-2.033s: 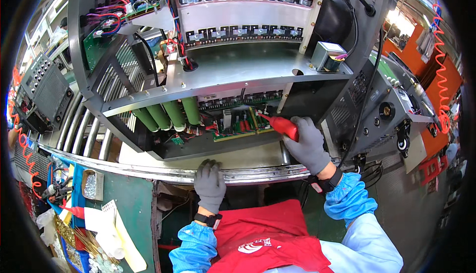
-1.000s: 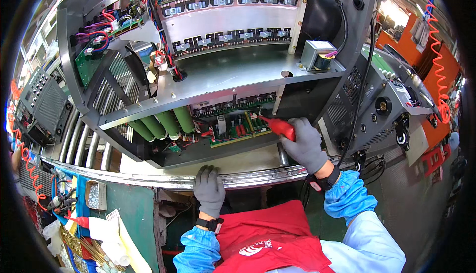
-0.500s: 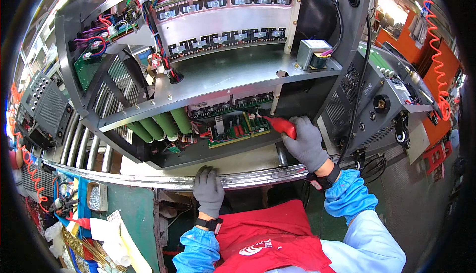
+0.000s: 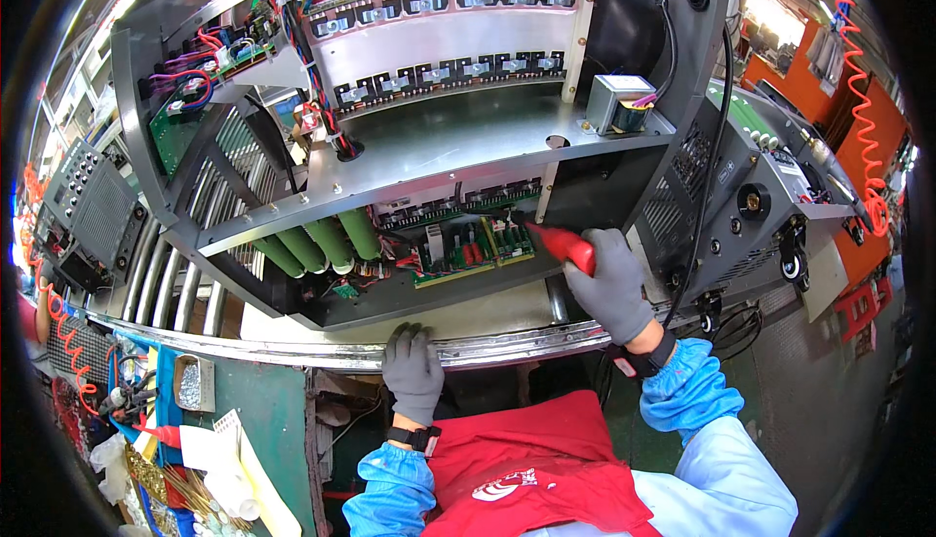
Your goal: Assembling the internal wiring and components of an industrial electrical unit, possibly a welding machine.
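Note:
My gloved right hand (image 4: 609, 281) is closed around a red squeeze bottle (image 4: 565, 244) with a pointed nozzle. Its tip points left, just right of a green circuit board (image 4: 473, 252) in the lower bay of a grey metal cabinet (image 4: 429, 171). Whether the tip touches anything is unclear. My gloved left hand (image 4: 411, 369) lies over the silver rail (image 4: 322, 354) in front of the cabinet, fingers stretched forward, with nothing held. Several green cylinders (image 4: 322, 242) and loose wires sit left of the board. A metal transformer (image 4: 620, 104) stands on the shelf above.
A roller conveyor (image 4: 175, 288) runs under the cabinet, carrying another grey unit (image 4: 93, 200) at left. A wheeled unit (image 4: 756, 200) stands at right. On the green bench (image 4: 258, 405) are a box of screws (image 4: 194, 383) and a red-nozzled white bottle (image 4: 200, 446). Red coiled hoses hang both sides.
My right hand has drawn slightly right and down, taking the red bottle's tip back from the circuit board. My left hand stays on the rail.

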Demonstrator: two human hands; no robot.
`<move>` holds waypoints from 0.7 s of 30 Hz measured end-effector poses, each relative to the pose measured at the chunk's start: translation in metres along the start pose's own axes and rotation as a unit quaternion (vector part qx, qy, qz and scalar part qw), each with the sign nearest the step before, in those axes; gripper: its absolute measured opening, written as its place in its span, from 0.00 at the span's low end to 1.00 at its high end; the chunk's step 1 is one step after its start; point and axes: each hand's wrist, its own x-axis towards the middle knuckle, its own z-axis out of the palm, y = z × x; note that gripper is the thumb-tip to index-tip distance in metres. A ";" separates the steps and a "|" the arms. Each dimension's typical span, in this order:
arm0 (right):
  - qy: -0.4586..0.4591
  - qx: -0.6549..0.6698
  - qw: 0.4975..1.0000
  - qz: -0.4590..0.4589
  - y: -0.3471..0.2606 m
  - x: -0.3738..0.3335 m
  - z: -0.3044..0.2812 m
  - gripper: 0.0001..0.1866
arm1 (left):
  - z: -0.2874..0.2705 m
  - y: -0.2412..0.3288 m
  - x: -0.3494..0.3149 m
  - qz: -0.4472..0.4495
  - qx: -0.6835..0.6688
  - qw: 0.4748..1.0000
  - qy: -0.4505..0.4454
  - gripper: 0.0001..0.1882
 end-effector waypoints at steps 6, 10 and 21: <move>-0.017 0.060 0.998 -0.013 -0.018 -0.031 -0.021 0.21 | -0.001 -0.002 -0.001 -0.005 0.021 1.000 -0.014 0.13; -0.019 0.050 0.998 -0.022 -0.017 -0.039 -0.015 0.21 | -0.001 0.000 0.000 0.000 0.009 1.000 -0.011 0.13; -0.020 0.032 0.999 -0.033 -0.017 -0.042 -0.009 0.22 | 0.002 -0.003 -0.004 0.003 0.016 1.000 -0.008 0.13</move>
